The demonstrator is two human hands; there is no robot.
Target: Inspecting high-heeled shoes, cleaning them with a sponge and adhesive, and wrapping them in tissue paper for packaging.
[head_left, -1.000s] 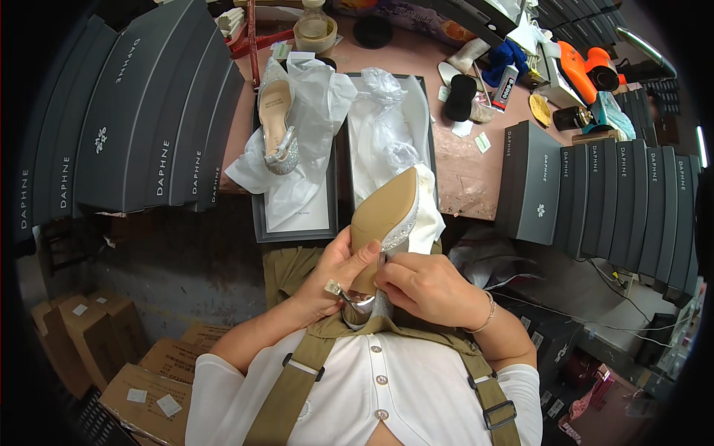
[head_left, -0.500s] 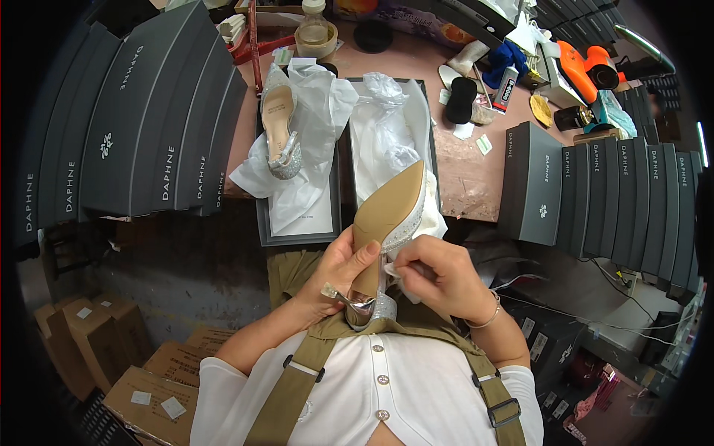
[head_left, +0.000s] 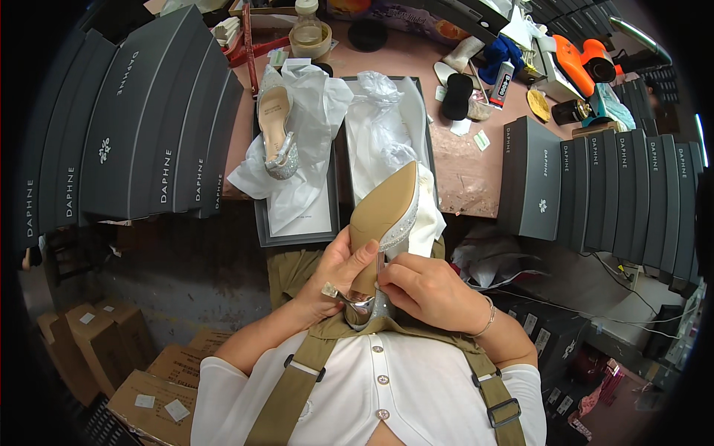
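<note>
A silver glittery high-heeled shoe point(head_left: 398, 227) is turned with its tan sole up and its toe pointing away from me. My left hand point(head_left: 343, 264) is wrapped round its middle, thumb on the sole. The shiny heel points toward my left forearm, near my lap. My right hand point(head_left: 425, 290) is closed, its fingertips against the shoe's side below the sole; whatever they pinch is hidden. White cloth or paper point(head_left: 428, 223) shows behind the shoe. The matching shoe point(head_left: 275, 123) lies on white tissue paper over an open dark box point(head_left: 297, 239).
Beside it, another open box point(head_left: 429, 149) holds crumpled tissue. Dark grey shoeboxes stand in rows at left point(head_left: 149, 126) and right point(head_left: 529, 182). A glue tube point(head_left: 501, 85), a black brush-like pad point(head_left: 457, 97) and an orange tool point(head_left: 571, 63) lie at the back right of the pink table point(head_left: 465, 175).
My right hand has moved left and slightly down, in against the shoe. The small white piece seen at its fingertips before is now hidden. My left hand keeps its hold.
</note>
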